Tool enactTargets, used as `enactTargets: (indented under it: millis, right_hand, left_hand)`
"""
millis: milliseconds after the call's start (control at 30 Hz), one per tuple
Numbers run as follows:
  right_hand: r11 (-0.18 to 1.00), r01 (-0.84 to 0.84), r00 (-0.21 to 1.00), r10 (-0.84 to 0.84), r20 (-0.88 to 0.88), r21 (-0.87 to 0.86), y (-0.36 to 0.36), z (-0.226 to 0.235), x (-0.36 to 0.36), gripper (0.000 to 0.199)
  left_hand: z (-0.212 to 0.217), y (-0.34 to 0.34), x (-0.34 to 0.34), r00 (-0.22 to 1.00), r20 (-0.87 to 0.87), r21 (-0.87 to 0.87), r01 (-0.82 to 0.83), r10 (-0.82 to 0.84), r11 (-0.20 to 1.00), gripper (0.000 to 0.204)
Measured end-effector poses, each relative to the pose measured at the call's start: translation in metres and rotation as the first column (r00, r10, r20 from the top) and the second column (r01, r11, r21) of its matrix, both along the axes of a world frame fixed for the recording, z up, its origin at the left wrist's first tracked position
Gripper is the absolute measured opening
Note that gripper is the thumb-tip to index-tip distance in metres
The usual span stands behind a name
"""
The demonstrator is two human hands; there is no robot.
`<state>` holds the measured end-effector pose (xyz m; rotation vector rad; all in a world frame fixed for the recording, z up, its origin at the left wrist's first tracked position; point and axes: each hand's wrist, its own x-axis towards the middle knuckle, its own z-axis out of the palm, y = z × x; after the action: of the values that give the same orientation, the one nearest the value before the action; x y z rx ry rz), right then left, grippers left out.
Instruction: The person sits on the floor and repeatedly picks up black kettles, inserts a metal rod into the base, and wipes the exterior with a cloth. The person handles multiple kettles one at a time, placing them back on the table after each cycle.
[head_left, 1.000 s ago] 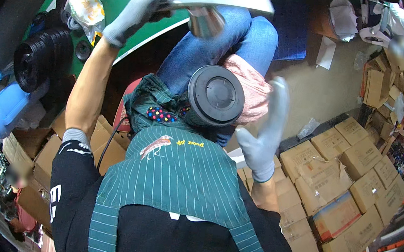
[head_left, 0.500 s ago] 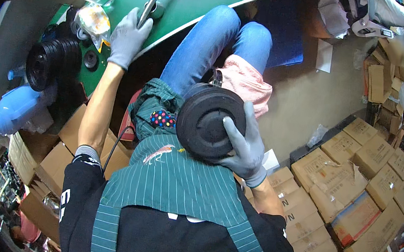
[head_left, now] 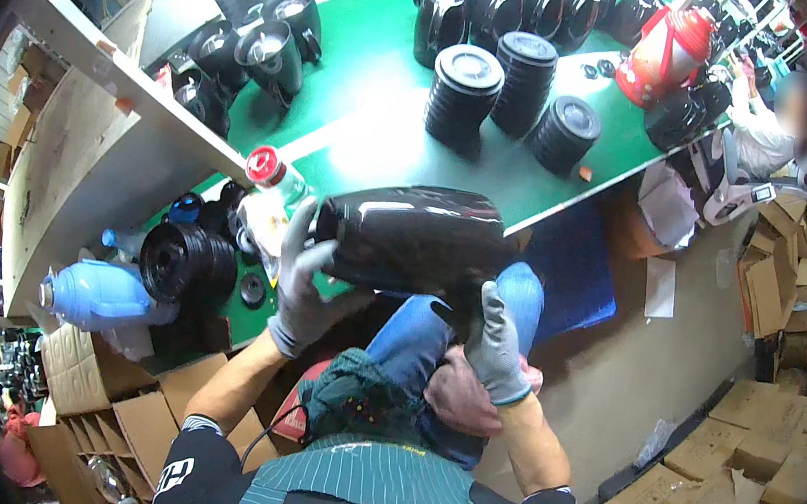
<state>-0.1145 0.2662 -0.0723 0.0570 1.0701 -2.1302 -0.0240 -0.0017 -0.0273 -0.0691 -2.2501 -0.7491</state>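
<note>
Both gloved hands grip a black jug body (head_left: 415, 238) lying sideways over the lap — left hand (head_left: 304, 285) wrapped around its end, right hand (head_left: 496, 342) closed on its underside — beside the green bench (head_left: 367, 137).

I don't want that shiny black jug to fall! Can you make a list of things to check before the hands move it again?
1. Left hand grips one end of the black jug body: ok, gloved fingers wrap it.
2. Right hand supports the other end from below: ok, it touches the underside.
3. Jug held level: ok, it lies sideways over the lap.
4. Bare spot on the green table to set it down: ok, open space lies before the stacks of black lids.
5. Bottle with the red cap close to the left hand: not ok, it could be bumped.
6. Jug's base fitted: cannot tell.
</note>
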Motion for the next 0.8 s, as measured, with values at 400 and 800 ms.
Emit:
enactTargets:
  millis: [400, 800]
  right_hand:
    - [0.921, -0.298, 0.898, 0.36, 0.253, -0.25, 0.023, -0.081, -0.046, 0.095]
    - [0.92, -0.284, 0.878, 0.362, 0.314, -0.269, 0.011, -0.068, -0.055, 0.093]
  left_hand:
    - [-0.024, -0.166, -0.296, 0.888, -0.068, -0.158, -0.46, 0.455, 0.874, 0.056]
    - [-0.019, -0.306, -0.408, 0.643, 0.166, -0.465, -0.617, 0.748, 0.635, 0.049]
